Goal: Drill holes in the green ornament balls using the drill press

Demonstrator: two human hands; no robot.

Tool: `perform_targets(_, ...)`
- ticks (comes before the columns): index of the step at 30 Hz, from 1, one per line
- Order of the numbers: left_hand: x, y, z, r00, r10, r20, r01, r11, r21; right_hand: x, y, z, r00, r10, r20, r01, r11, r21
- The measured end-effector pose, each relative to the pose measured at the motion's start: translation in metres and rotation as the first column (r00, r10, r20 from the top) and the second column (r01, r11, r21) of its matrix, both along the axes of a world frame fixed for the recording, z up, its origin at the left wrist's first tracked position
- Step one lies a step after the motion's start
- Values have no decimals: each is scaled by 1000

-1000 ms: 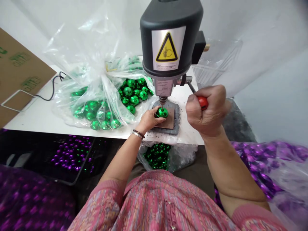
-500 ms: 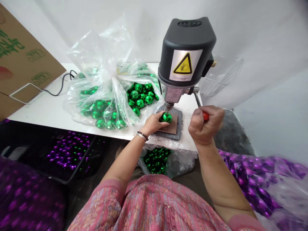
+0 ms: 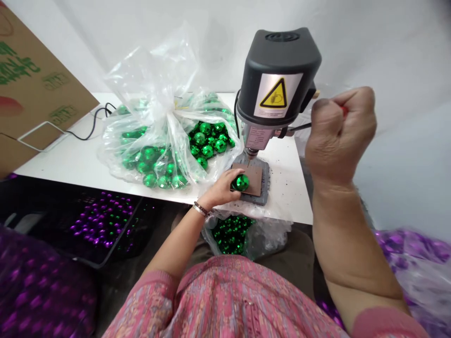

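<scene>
A shiny green faceted ball (image 3: 242,182) is gripped between the thumb and fingers of my left hand (image 3: 224,188). It is over the front left part of a brown square board (image 3: 254,180), which lies on the grey base of a drill press (image 3: 282,70). The thin drill bit (image 3: 249,163) points down behind the ball, apart from it. My right hand (image 3: 341,136) is wrapped round the red-knobbed feed lever (image 3: 301,126), raised high at the right of the machine; most of the knob is hidden by the fingers.
An open clear plastic bag (image 3: 169,117) of green balls stands left of the drill press on the white table (image 3: 66,162). Another bag (image 3: 232,232) of green balls hangs below the front edge. Purple balls lie lower left and right. A cardboard box (image 3: 31,89) stands far left.
My right hand has swung the lever up and to the right, and the drill bit has risen off the ball. My left hand has drawn the ball slightly toward me and tilted it.
</scene>
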State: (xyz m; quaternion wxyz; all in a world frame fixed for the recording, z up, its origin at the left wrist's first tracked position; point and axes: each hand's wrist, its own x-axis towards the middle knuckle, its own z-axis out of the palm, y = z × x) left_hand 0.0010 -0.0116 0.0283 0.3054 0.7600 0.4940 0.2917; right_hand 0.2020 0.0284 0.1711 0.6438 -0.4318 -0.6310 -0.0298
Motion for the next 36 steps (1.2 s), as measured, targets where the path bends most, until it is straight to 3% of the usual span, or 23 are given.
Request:
perform_targets(2,-14,-6,4,999,-53,9,53,998,32,-1,-1,0,1000,-2,-25,2,1000,-3)
perform_targets(3,-21,-5,7,1000,-19,3,19,999,46,-2,-2,-2,999,-3,-34,3,1000,-4)
perform_targets(5,-36,3,15,982,179,-66,-171,980,104,-2,-4,-5,999,-4,-37,4,1000,-5)
perform_targets(7,-49,18,23,870,437,-228,-401,897,188,-1,-5,-7,1000,-6,-20,6,1000,7)
perform_targets(9,-60,33,28,699,548,-461,-528,829,185,0,-5,-9,1000,-5,11,5,1000,25)
perform_targets(11,-67,42,26,580,496,-646,-566,816,118,2,-5,-10,999,-4,33,3,1000,31)
perform_targets(15,-70,46,15,549,407,-730,-530,845,72,1,-7,-13,999,-10,34,8,999,45)
perform_targets(17,-68,45,12,581,437,-687,-538,839,79,1,-8,-13,1000,1,24,-2,999,48)
perform_targets(19,-66,42,13,675,498,-544,-554,829,71,0,-9,-12,1000,12,14,-13,999,34)
perform_targets(21,-62,35,17,813,514,-274,-534,845,-1,0,-10,-12,1000,10,14,-10,1000,17)
perform_targets(23,-57,26,22,903,427,42,-419,898,-134,0,-11,-12,1000,-3,22,3,1000,4)
perform_targets(26,-44,13,25,871,317,375,-202,927,-315,0,-11,-11,1000,-3,24,3,1000,-20)
perform_targets(31,-24,12,15,777,424,465,-144,840,-523,0,-5,6,1000,-5,0,5,990,-141)
perform_targets(36,-11,19,9,859,355,369,-146,861,-487,-3,15,43,994,-107,12,103,913,-396)
